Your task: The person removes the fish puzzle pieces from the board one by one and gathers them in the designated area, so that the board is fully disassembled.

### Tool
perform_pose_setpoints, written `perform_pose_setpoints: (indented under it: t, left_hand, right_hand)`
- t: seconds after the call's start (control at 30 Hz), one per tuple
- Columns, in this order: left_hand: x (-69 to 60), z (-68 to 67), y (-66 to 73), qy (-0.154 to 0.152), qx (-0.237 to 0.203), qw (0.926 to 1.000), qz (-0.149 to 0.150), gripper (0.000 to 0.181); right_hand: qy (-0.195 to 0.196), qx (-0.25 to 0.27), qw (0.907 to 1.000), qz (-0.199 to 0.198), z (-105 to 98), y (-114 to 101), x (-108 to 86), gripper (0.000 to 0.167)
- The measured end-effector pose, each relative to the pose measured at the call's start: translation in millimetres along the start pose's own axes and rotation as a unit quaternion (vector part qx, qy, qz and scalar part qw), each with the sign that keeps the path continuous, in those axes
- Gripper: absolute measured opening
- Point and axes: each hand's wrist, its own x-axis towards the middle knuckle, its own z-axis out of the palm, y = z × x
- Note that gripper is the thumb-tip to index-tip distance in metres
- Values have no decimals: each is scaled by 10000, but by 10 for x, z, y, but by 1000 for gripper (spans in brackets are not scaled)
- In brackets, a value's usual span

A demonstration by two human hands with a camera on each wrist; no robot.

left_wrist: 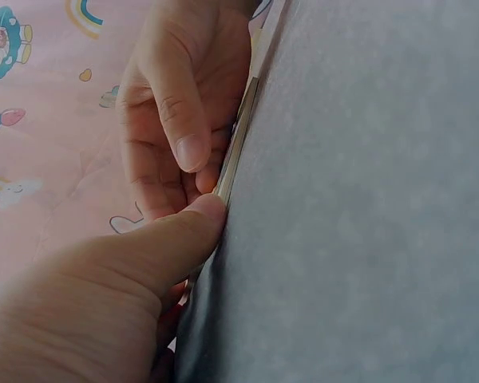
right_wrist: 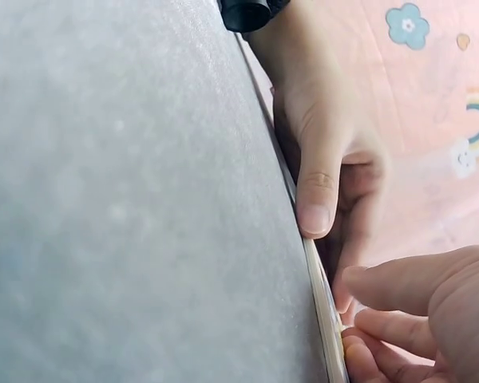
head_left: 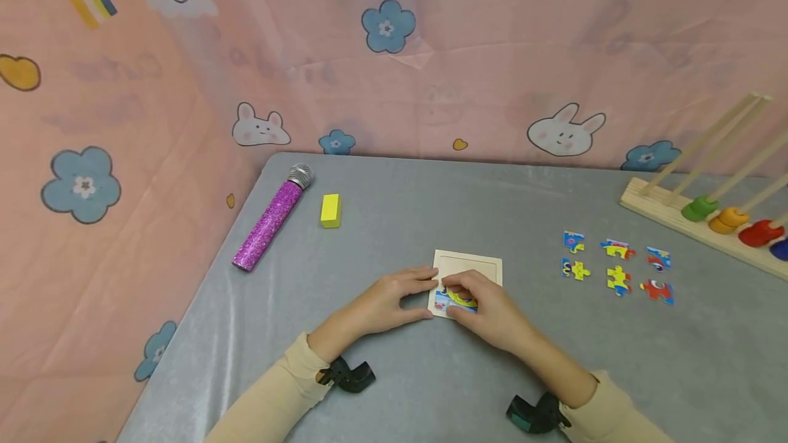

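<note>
A square wooden puzzle board [head_left: 470, 262] with a raised rim lies on the table in the head view. Colourful jigsaw pieces [head_left: 442, 301] lie along its near side, partly covered. My left hand [head_left: 394, 299] holds the board at its left side, thumb at the near corner and fingers by the left rim. My right hand [head_left: 486, 310] is over the pieces, fingers bent and touching the board area, thumb apart from them. In the right wrist view, the right hand's fingertips [right_wrist: 359, 351] meet the board's edge [right_wrist: 323, 311], with a bit of yellow beside them.
Several loose jigsaw pieces [head_left: 618, 280] lie in two rows to the right. Beyond them is a wooden peg stand [head_left: 671, 214] with coloured beads. A yellow block [head_left: 330, 211] and a glittery purple microphone [head_left: 271, 224] lie at the left. A pink patterned cloth [head_left: 468, 74] hangs behind the grey table.
</note>
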Motion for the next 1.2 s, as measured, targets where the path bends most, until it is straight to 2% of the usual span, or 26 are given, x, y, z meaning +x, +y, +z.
perform_pose_setpoints:
  t: [0.2, 0.37, 0.97, 1.1, 1.2]
  left_hand:
    - [1, 2, 7, -76, -67, 9999, -99, 52]
    - [1, -5, 16, -99, -3, 9999, -90, 52]
    - [-13, -29, 11, -40, -100, 9999, -118, 52]
    - [-7, -20, 8, -46, -69, 9999, -79, 52]
    - [-3, -12, 6, -60, -19, 10000, -65, 52]
  right_hand:
    - [118, -486, 9987, -14, 22, -37, -1, 36]
    - [221, -606, 9979, -32, 52, -64, -5, 35]
    - [234, 2, 9997, 114, 74, -25, 17, 38]
    - [286, -9, 9995, 149, 78, -21, -3, 40]
    - [354, -140, 9993, 33, 81, -21, -18, 42]
